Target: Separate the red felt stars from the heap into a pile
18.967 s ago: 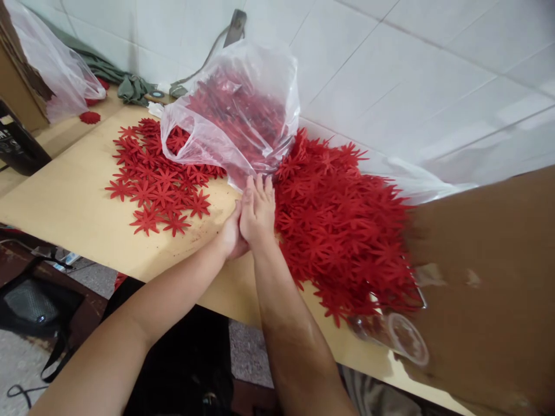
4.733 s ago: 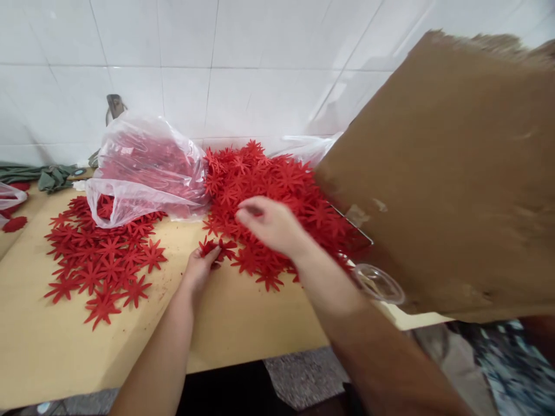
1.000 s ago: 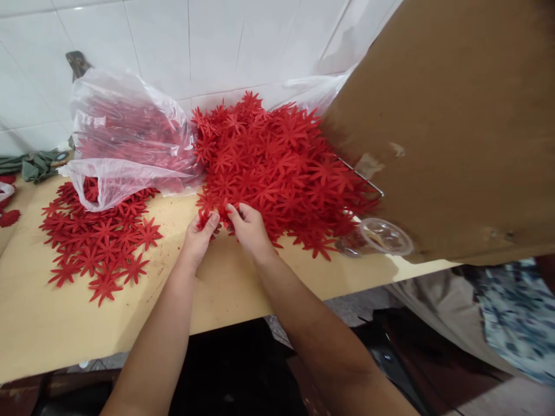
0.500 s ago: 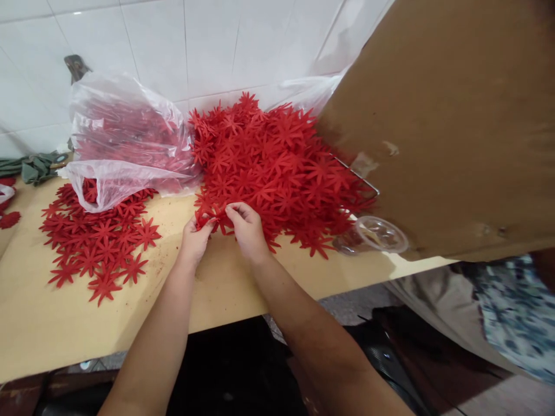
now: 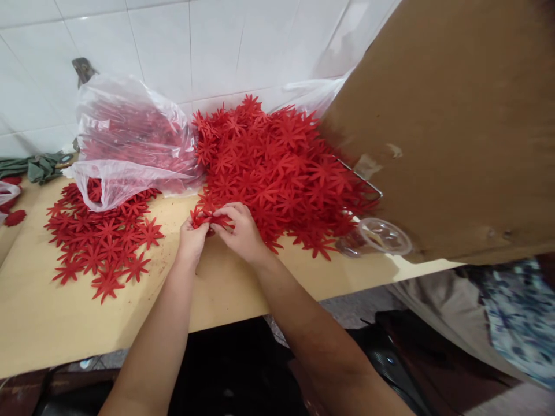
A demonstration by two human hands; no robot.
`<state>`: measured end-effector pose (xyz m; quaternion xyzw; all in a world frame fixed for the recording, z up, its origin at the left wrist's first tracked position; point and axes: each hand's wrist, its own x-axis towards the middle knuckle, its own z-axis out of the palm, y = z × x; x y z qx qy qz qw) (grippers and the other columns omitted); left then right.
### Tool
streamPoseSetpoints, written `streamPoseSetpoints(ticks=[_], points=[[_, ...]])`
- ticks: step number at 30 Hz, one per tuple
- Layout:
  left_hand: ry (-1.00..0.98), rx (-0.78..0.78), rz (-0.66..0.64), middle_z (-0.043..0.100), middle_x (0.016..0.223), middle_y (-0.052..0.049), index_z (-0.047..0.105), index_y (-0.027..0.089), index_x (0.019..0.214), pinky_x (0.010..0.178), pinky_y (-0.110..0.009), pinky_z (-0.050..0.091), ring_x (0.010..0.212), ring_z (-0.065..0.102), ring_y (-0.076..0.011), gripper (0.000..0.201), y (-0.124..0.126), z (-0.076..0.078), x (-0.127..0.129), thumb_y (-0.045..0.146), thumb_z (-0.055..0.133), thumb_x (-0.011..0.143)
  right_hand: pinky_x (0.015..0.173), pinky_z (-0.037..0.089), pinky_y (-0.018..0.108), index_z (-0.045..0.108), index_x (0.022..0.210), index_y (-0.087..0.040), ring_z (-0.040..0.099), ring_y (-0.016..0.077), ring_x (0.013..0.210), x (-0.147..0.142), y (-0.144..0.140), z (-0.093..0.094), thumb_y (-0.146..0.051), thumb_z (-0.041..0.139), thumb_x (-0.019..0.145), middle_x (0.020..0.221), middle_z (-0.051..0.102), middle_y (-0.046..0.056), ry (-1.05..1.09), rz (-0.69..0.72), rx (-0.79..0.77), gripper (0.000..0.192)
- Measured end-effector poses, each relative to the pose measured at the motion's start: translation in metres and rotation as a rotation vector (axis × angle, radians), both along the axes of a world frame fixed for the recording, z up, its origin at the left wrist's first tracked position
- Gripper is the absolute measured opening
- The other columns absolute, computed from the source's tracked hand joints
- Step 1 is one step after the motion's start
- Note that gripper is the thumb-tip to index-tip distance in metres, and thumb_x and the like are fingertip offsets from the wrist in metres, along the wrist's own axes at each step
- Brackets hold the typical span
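Both hands, left hand [image 5: 191, 236] and right hand [image 5: 241, 229], pinch 1 red felt flower [image 5: 207, 218] at the pile [image 5: 277, 167] edge; better to pull gently, keeping neighbours flat on the tabletop [image 5: 56, 323].

The big heap of flower cut-outs [image 5: 277, 167] is a uniform bright red with no print. Left of the heap, a clear plastic bag [image 5: 130, 144] shows more red through its film, and loose red flowers [image 5: 104, 242] lie on the pale tan tabletop [image 5: 52, 323]. Right of the heap stands plain brown cardboard [image 5: 455, 127]; behind it, white tiles [image 5: 217, 46]. Far left of the heap lies grey-green cloth [image 5: 34, 167].
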<state>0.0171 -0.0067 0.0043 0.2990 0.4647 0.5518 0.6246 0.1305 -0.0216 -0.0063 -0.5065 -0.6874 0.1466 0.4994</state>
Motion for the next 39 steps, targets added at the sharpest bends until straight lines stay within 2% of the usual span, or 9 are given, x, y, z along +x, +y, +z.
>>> streamPoseSetpoints(ticks=[9, 15, 18, 21, 24, 27, 30, 35, 39], points=[[-0.003, 0.078, -0.02, 0.063, 0.07, 0.001, 0.058, 0.014, 0.076, 0.07, -0.026, 0.046, 0.063, 0.057, -0.008, 0.034, -0.001, 0.002, 0.0, 0.021, 0.073, 0.046, 0.075, 0.047, 0.03, 0.057, 0.076, -0.019, 0.055, 0.0126, 0.078, -0.006, 0.006, -0.004, -0.028, 0.061, 0.066, 0.083, 0.055, 0.001, 0.597, 0.081, -0.262, 0.014], [0.052, 0.097, 0.012, 0.063, 0.072, 0.002, 0.059, 0.015, 0.079, 0.074, -0.026, 0.046, 0.064, 0.057, -0.0076, 0.03, 0.002, -0.003, -0.001, 0.019, 0.07, 0.052, 0.064, 0.046, 0.024, 0.05, 0.069, -0.02, 0.052, 0.0062, 0.058, 0.004, 0.009, -0.002, -0.028, 0.064, 0.058, 0.065, 0.053, -0.006, 1.081, -0.045, -0.393, 0.019], [0.06, 0.119, -0.005, 0.064, 0.077, 0.001, 0.06, 0.015, 0.081, 0.076, -0.026, 0.045, 0.068, 0.058, -0.0082, 0.03, 0.002, -0.005, 0.0, 0.017, 0.07, 0.052, 0.067, 0.048, 0.028, 0.05, 0.074, -0.021, 0.054, 0.0085, 0.063, 0.013, 0.012, 0.001, -0.027, 0.061, 0.06, 0.071, 0.056, -0.004, 1.007, -0.12, -0.343, 0.02], [0.072, 0.137, -0.014, 0.065, 0.081, 0.0, 0.061, 0.015, 0.081, 0.078, -0.026, 0.044, 0.071, 0.058, -0.009, 0.03, 0.002, -0.005, 0.0, 0.016, 0.069, 0.053, 0.083, 0.045, 0.038, 0.055, 0.088, -0.02, 0.056, 0.0157, 0.088, 0.021, 0.016, 0.013, -0.025, 0.057, 0.064, 0.093, 0.059, 0.005, 0.63, -0.21, -0.139, 0.024], [0.082, 0.135, -0.005, 0.064, 0.078, 0.0, 0.061, 0.015, 0.082, 0.076, -0.026, 0.044, 0.069, 0.057, -0.009, 0.029, 0.002, -0.005, -0.001, 0.015, 0.069, 0.053, 0.099, 0.032, 0.045, 0.057, 0.1, -0.018, 0.043, 0.0232, 0.114, 0.024, 0.019, 0.026, -0.026, 0.06, 0.065, 0.117, 0.051, 0.012, 0.189, -0.317, 0.056, 0.036], [0.074, 0.128, 0.015, 0.061, 0.069, 0.002, 0.06, 0.014, 0.078, 0.073, -0.025, 0.043, 0.063, 0.055, -0.0077, 0.027, 0.003, -0.004, -0.002, 0.014, 0.07, 0.052, 0.099, 0.03, 0.047, 0.059, 0.101, -0.017, 0.045, 0.0254, 0.113, 0.016, 0.018, 0.028, -0.034, 0.059, 0.069, 0.116, 0.054, 0.014, 0.02, -0.277, 0.076, 0.036], [0.052, 0.144, 0.034, 0.06, 0.064, 0.004, 0.059, 0.014, 0.073, 0.071, -0.024, 0.042, 0.059, 0.053, -0.0066, 0.026, 0.004, -0.003, -0.003, 0.016, 0.072, 0.05, 0.09, 0.039, 0.045, 0.062, 0.092, -0.017, 0.054, 0.0244, 0.099, 0.004, 0.016, 0.019, -0.041, 0.06, 0.068, 0.101, 0.061, 0.012, 0.057, -0.135, -0.067, 0.033], [-0.022, 0.126, 0.091, 0.062, 0.067, 0.002, 0.061, 0.014, 0.075, 0.073, -0.025, 0.042, 0.064, 0.056, -0.0082, 0.032, 0.003, -0.002, -0.005, 0.023, 0.075, 0.048, 0.063, 0.046, 0.029, 0.058, 0.077, -0.017, 0.057, 0.0129, 0.064, -0.008, 0.019, 0.012, -0.039, 0.058, 0.068, 0.073, 0.062, 0.003, 0.373, 0.288, -0.439, 0.024], [-0.065, 0.089, 0.088, 0.062, 0.069, 0.002, 0.062, 0.015, 0.08, 0.071, -0.025, 0.043, 0.063, 0.055, -0.0078, 0.034, 0.004, -0.004, -0.006, 0.028, 0.074, 0.05, 0.054, 0.04, 0.024, 0.053, 0.065, -0.018, 0.048, 0.0081, 0.053, -0.006, 0.024, 0.012, -0.034, 0.062, 0.063, 0.059, 0.053, -0.003, 0.529, 0.245, -0.431, 0.019]])
